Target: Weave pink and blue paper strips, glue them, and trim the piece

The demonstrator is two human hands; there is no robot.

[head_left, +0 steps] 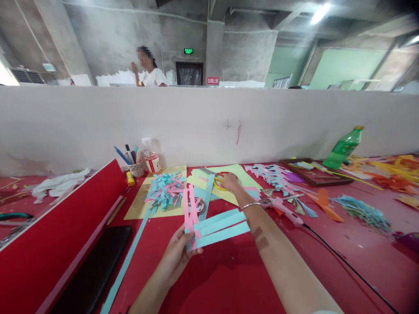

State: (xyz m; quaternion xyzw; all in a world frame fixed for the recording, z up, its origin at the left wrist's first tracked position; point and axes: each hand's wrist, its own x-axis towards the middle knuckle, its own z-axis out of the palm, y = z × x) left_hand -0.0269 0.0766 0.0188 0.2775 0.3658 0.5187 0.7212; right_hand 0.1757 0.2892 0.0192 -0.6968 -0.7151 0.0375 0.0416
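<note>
Interlaced pink and light-blue paper strips (222,225) are pinched at their crossing by my left hand (178,244), above the red tabletop. The blue ends stretch to the right and the pink ends point away from me. My right hand (231,182) reaches past them, its fingers closed at the yellow handles of a pair of scissors (218,178). The scissors lie on pale yellow paper sheets (235,172), blades pointing left. Part of their handles is hidden by the hand. A roll of tape (199,205) lies behind the pink strips, partly covered.
A heap of cut pink-and-blue paper (165,189) lies left. A glue gun (288,211) with a black cord rests right. Behind stand a pen cup (135,169), a clear bottle (151,157) and a tilted green bottle (343,148). A red board (75,226) borders the left side.
</note>
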